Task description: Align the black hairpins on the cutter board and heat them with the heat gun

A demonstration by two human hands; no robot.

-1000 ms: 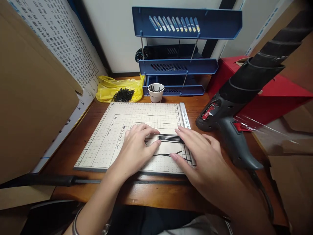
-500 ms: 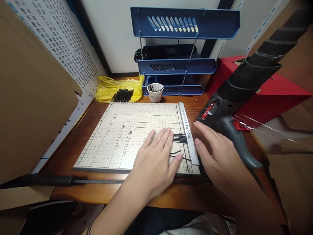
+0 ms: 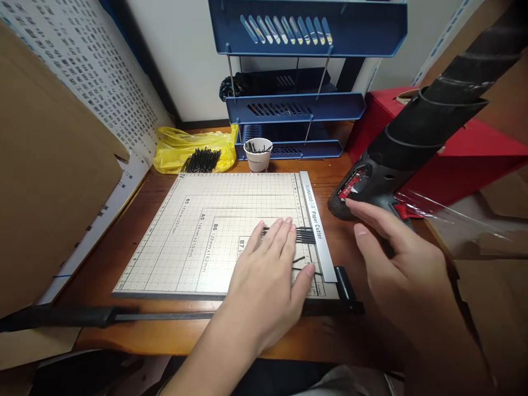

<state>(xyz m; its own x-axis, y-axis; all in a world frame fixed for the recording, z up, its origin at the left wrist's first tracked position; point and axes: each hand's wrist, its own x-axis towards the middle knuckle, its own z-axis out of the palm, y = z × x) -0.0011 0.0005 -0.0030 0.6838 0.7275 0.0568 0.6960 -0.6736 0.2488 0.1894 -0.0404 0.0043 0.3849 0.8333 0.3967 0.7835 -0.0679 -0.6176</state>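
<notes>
My left hand (image 3: 268,264) lies flat, palm down, on the board of a paper cutter (image 3: 165,236). Its fingers press on a row of thin black strips (image 3: 306,235), whose right ends reach the cutter's metal edge bar (image 3: 317,225). A few loose black pieces (image 3: 298,259) lie beside my left thumb. To the right of the cutter, my right hand (image 3: 396,253) hovers with thumb and fingers apart and nothing between them. Along the near edge, the cutter's blade arm with its black handle (image 3: 82,317) stretches to the left, partly behind my left forearm.
Behind the cutter stand a paper cup (image 3: 258,159) of black pieces and a yellow bag (image 3: 165,151) with a black pile (image 3: 202,160) on it. A blue tray rack (image 3: 297,107) rises behind. A heat gun (image 3: 391,148) and red box (image 3: 466,143) flank the right.
My right hand has moved right, away from the metal edge bar, uncovering the black hinge at the cutter's near corner. My left hand stays on the strips. The view has shifted slightly.
</notes>
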